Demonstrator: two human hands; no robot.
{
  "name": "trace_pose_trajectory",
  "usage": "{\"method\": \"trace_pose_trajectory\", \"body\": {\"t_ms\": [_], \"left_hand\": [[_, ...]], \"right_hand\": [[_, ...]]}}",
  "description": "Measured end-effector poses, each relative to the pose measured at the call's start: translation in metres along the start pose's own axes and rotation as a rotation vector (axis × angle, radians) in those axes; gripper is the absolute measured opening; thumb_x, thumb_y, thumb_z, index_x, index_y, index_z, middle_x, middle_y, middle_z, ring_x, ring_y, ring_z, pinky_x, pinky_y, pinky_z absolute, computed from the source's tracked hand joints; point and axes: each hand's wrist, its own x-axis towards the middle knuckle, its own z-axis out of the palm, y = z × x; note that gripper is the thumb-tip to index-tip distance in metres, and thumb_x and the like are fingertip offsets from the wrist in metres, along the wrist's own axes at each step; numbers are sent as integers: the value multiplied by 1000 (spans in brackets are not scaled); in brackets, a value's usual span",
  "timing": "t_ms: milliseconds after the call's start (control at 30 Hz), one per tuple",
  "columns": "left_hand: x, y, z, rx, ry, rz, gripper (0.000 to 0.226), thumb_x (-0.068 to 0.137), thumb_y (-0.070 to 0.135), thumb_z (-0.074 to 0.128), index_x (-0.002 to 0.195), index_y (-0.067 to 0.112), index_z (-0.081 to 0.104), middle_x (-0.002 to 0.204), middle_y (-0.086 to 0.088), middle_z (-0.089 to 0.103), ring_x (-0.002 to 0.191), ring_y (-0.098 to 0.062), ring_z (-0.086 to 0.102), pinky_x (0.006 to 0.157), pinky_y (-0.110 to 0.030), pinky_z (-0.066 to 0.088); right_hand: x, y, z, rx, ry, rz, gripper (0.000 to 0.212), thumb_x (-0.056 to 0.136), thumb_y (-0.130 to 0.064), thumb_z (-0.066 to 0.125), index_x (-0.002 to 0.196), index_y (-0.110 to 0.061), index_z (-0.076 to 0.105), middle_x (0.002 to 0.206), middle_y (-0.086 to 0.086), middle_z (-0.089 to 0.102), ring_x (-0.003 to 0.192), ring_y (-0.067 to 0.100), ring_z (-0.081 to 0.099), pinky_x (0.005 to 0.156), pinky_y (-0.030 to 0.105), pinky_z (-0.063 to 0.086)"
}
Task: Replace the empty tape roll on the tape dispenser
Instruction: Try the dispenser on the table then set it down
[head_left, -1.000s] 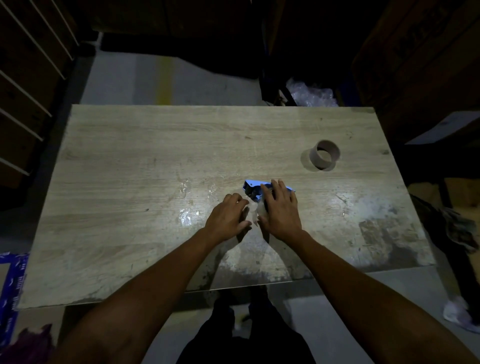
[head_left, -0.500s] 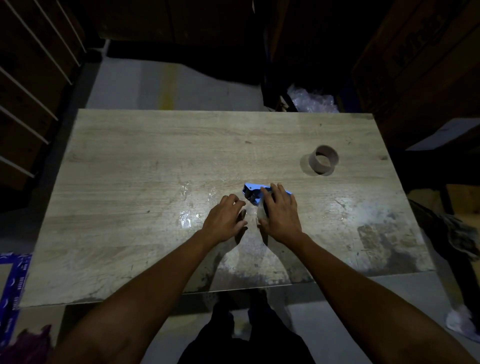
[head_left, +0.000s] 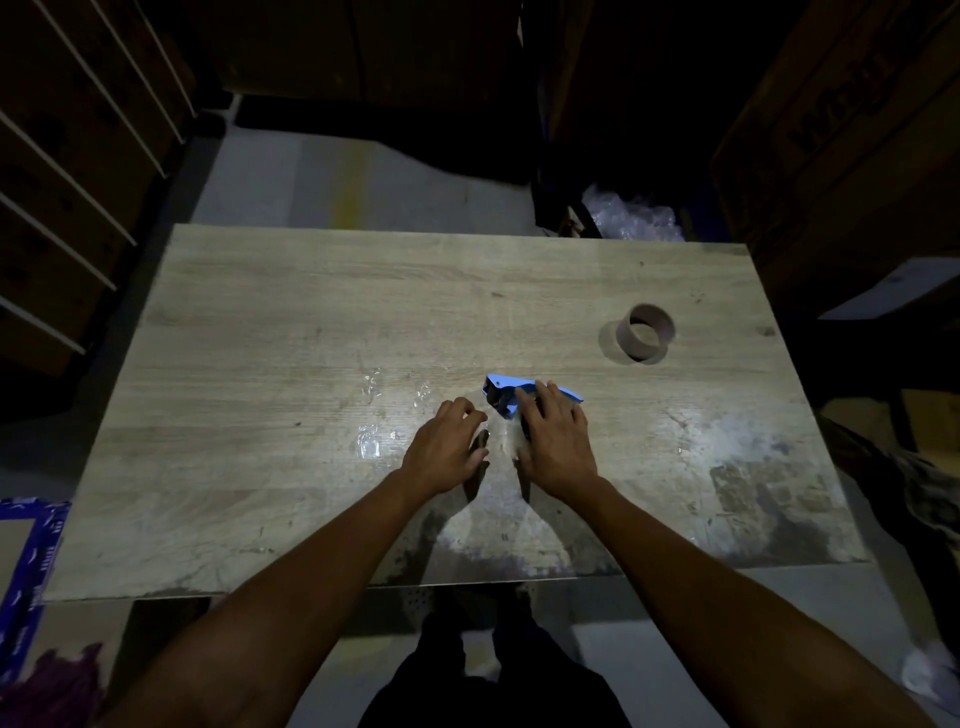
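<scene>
A blue tape dispenser (head_left: 503, 391) lies near the middle of the wooden table (head_left: 291, 332). My right hand (head_left: 556, 441) lies over it, fingers wrapped on its top, and hides most of it. A clear tape roll (head_left: 503, 441) shows dimly between my two hands, at the dispenser's near side. My left hand (head_left: 444, 447) is beside it with bent fingers, its thumb and fingertips against the roll. The empty brown cardboard core (head_left: 644, 332) stands apart at the table's right back.
Scraps of clear tape (head_left: 371, 434) stick to the table left of my hands. Dark shelving (head_left: 78, 171) stands at the left and cardboard boxes (head_left: 852, 130) at the back right. A bag of clear plastic (head_left: 631, 218) lies behind the table's far edge.
Both hands stay at the dispenser with hardly any movement. Only the view has shifted a little.
</scene>
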Motion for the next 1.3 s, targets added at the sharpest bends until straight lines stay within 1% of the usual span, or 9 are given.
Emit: {"method": "trace_pose_trajectory", "body": {"t_ms": [167,467,567,667,800,934,1034,1167,1300], "left_hand": [[-1,3,4,7,1,-17,49,84,38,67,128,18,56,127,-3,51,115,-21,48,78,-38,54],[-5,9,9,13,-24,-22,50,85,41,66,129,18,55,130,-2,49,118,-20,47,79,-36,54],[-6,12,11,2,-48,-7,52,82,46,69,124,18,56,128,-2,49,115,-19,47,80,-35,53],[-6,18,13,-12,-49,21,49,80,49,70,116,17,57,124,-2,51,112,-19,47,77,-33,51],[-5,26,16,-9,-8,45,37,87,43,65,111,17,58,119,-2,54,108,-18,49,73,-27,44],[-3,29,15,-1,16,73,28,90,38,62,106,16,59,114,-3,55,106,-19,50,69,-26,38],[-2,31,13,-1,24,84,23,90,32,61,104,14,59,112,-4,56,106,-21,51,68,-28,39],[-1,32,12,19,33,90,21,91,32,59,103,14,59,111,-4,56,106,-21,51,69,-29,40],[-1,36,9,2,40,84,21,91,31,60,105,15,56,109,-4,56,104,-21,51,67,-28,38]], "right_hand": [[-1,2,0,14,7,-16,72,90,-34,59,152,-21,25,162,13,20,151,31,12,118,53,21],[3,1,-1,-5,-10,-36,79,85,-40,65,152,-21,27,162,13,17,151,30,10,117,53,17],[5,-3,1,-17,-20,-32,81,83,-43,66,152,-23,26,163,12,17,151,29,9,118,54,15],[3,-5,3,-19,-22,-32,79,84,-43,63,151,-24,27,162,12,19,152,28,8,117,54,15],[1,-4,5,-9,-26,-26,78,85,-43,63,151,-25,26,162,12,19,152,28,6,118,55,15],[0,-2,2,13,-20,-27,77,85,-41,64,150,-24,29,161,13,20,152,29,7,117,55,18],[-2,-1,2,29,-2,-24,75,83,-41,65,148,-23,33,160,13,24,151,30,11,115,54,19],[-3,3,2,26,14,-37,71,82,-40,67,145,-21,38,156,13,29,150,32,15,114,55,23],[-6,6,-1,17,6,-33,69,84,-43,64,144,-22,37,156,11,28,150,31,15,114,59,24]]}}
